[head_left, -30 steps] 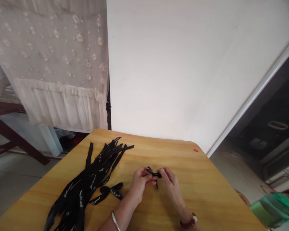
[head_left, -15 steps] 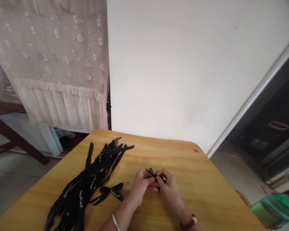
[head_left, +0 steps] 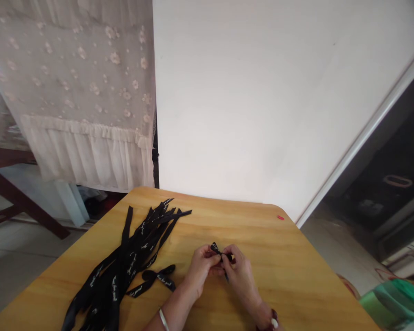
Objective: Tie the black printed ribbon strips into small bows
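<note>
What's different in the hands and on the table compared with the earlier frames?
The right hand has moved in toward the left hand, its fingers now nearer the middle of the held ribbon. Neither hand has let go. The ribbon pile and loose bow stayed put.

White script repeats along the black ribbons (head_left: 133, 262) on my tabletop (head_left: 262, 257); I read it, uncertainly, as "Just for you". The bow (head_left: 157, 276) beside them carries similar script; on the held ribbon (head_left: 215, 248) it's too small.
</note>
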`<state>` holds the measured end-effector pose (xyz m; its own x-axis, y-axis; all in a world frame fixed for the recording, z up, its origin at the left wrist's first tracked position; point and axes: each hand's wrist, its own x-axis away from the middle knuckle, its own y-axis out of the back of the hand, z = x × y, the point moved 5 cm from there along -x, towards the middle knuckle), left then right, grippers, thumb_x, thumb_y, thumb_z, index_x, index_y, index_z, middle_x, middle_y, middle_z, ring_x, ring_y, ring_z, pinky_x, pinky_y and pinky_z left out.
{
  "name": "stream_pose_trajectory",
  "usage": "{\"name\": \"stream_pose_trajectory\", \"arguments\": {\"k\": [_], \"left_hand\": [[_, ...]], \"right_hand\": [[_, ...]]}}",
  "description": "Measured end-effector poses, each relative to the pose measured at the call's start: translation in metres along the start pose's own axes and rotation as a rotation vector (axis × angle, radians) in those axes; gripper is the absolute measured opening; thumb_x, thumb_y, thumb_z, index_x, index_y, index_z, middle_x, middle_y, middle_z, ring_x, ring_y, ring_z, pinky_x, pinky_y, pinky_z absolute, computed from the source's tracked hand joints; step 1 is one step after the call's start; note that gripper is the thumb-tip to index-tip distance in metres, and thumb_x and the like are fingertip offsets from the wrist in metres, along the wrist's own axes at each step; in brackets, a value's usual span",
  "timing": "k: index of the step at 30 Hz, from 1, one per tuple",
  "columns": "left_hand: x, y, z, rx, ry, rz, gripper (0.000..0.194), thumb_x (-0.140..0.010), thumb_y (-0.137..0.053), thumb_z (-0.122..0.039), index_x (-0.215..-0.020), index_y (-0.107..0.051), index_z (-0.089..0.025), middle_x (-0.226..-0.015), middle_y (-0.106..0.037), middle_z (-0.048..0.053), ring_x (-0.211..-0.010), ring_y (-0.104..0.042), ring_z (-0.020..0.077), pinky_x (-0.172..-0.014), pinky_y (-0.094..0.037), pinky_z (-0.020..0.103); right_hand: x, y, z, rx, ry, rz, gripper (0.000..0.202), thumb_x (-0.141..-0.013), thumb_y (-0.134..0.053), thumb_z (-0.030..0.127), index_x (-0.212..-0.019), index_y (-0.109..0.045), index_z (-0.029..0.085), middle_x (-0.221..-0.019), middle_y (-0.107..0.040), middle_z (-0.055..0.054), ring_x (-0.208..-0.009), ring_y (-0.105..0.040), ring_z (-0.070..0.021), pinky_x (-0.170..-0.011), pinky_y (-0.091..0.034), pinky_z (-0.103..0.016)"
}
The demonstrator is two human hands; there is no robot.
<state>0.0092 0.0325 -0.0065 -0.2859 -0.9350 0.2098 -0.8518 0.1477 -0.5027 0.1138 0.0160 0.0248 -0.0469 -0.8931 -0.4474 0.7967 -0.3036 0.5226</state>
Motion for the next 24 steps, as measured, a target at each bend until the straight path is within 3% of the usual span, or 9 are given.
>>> {"name": "stream_pose_trajectory", "arguments": {"k": [7,11,18,24], "left_hand": [[0.003,-0.005,-0.006,-0.046,-0.04,-0.01,0.019,-0.056,-0.061,-0.015,-0.068,-0.046,-0.015,-0.066,-0.064,0.003,-0.056,-0.061,0.0171,-0.05,-0.047,0.027],[0.002,-0.004,-0.004,-0.05,-0.037,-0.057,0.027,-0.053,-0.064,-0.014,-0.07,-0.044,-0.016,-0.064,-0.063,0.002,-0.051,-0.06,0.0162,-0.049,-0.048,0.028],[0.001,-0.005,-0.005,0.001,-0.039,-0.034,0.028,-0.059,-0.063,-0.033,-0.072,-0.043,-0.018,-0.059,-0.061,-0.001,-0.05,-0.061,0.0167,-0.047,-0.047,0.028],[0.003,-0.005,-0.007,-0.062,-0.017,-0.058,0.022,-0.059,-0.061,-0.029,-0.064,-0.042,-0.018,-0.054,-0.06,-0.002,-0.049,-0.061,0.0174,-0.044,-0.046,0.026]], "right_hand": [[-0.001,-0.002,-0.003,-0.19,-0.088,0.094,0.008,-0.071,-0.049,0.021,-0.073,-0.056,0.017,-0.069,-0.061,-0.003,-0.065,-0.056,-0.0157,-0.053,-0.042,-0.021],[-0.002,-0.004,-0.009,-0.278,-0.164,0.102,0.007,-0.07,-0.052,0.024,-0.068,-0.054,0.017,-0.062,-0.058,-0.001,-0.059,-0.055,-0.0153,-0.05,-0.041,-0.021],[-0.002,-0.003,-0.006,-0.241,-0.143,0.068,0.008,-0.071,-0.05,0.023,-0.066,-0.054,0.018,-0.059,-0.057,-0.001,-0.054,-0.052,-0.0136,-0.048,-0.04,-0.021],[-0.001,-0.002,-0.002,-0.204,-0.126,0.075,0.007,-0.07,-0.051,0.023,-0.066,-0.053,0.018,-0.061,-0.056,-0.001,-0.057,-0.052,-0.0139,-0.052,-0.04,-0.021]]}}
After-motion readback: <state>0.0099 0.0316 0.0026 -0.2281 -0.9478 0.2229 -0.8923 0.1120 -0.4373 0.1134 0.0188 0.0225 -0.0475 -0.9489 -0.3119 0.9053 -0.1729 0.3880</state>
